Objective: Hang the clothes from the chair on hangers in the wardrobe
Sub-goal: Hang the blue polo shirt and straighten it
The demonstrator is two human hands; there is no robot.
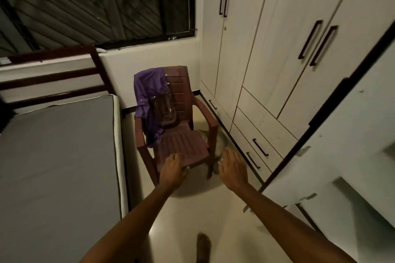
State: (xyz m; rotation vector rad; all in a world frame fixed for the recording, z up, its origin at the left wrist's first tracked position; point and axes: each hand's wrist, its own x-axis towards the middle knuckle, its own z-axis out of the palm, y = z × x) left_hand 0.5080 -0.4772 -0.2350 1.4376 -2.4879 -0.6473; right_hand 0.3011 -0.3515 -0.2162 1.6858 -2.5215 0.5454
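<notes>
Head view of a bedroom corner. A maroon plastic armchair [181,134] stands on the pale tiled floor [188,215] between a bed with a grey mattress [57,156] and a cream wardrobe [267,60] whose doors along the wall are closed. A purple shirt [147,100] hangs over the left side of the chair's backrest and trails down to the rear left corner of the seat, with a dark garment [163,111] lying against the backrest beside it. The left hand [173,172] rests at the front edge of the seat; its grip seems curled over the edge, but whether it holds anything cannot be told. The right hand [232,167] is beside the chair's front right leg, fingers spread and its grip released, over a pale greyish cloth [215,145] on the floor. An open white door [342,134] fills the right edge. A bare foot [203,245] shows at the bottom edge.
</notes>
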